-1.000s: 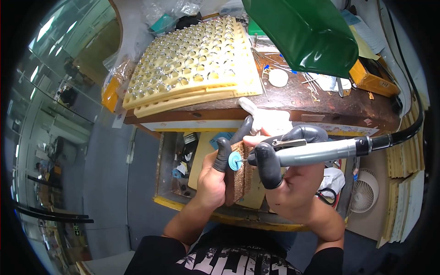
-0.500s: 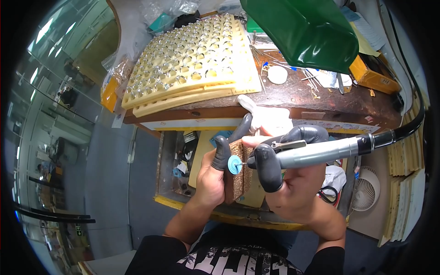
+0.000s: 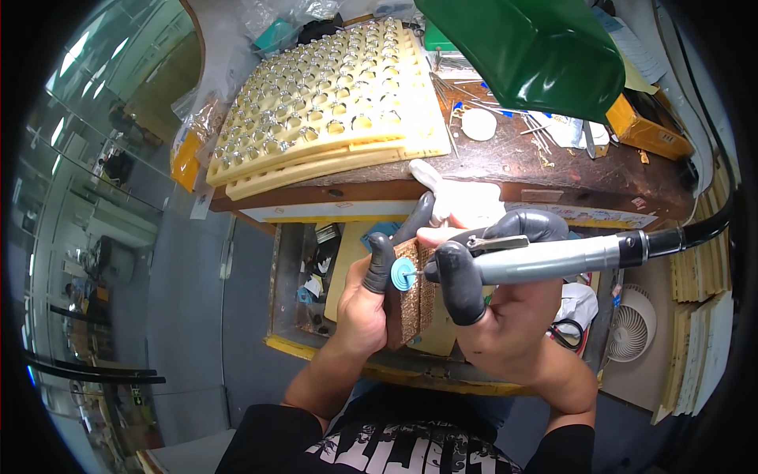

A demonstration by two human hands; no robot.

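Black finger cots cover some fingers on both hands. My left hand grips a coarse, speckled brown block upright, its thumb beside a blue ridged disc. My right hand is closed on a silver rotary handpiece with a black hose, held crosswise; the disc sits on its thin shank, against or just in front of the block's face. Whether disc and block touch I cannot tell. Just beyond my fingers, a white wrapped piece sticks out from the bench edge; what it covers is hidden.
On the wooden bench lie stacked cream trays of silver rings, thin tools, a white round piece and an orange box. A green plastic piece hangs over it. Below are an open drawer and fan.
The bench and trays sit slightly higher in the picture. My hands keep their grips, with the disc and handpiece shifted only a little.
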